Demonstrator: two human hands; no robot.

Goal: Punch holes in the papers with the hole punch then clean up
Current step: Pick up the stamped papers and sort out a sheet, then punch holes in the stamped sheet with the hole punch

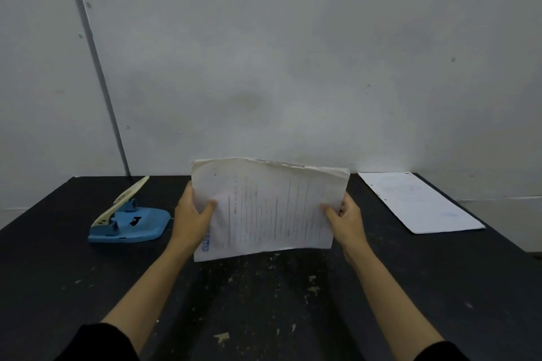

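Note:
A stack of printed papers [269, 208] stands on its lower edge at the middle of the black table [88, 287], turned sideways with worn top corners. My left hand [190, 214] grips its left side and my right hand [347, 218] grips its right side, thumbs on the front sheet. A blue hole punch [129, 221] with a cream lever raised sits on the table to the left, a hand's width from my left hand.
A second set of white papers [419, 202] with holes along its left edge lies flat at the back right of the table. Pale scuffs and flecks mark the tabletop near me. A grey wall rises right behind the table.

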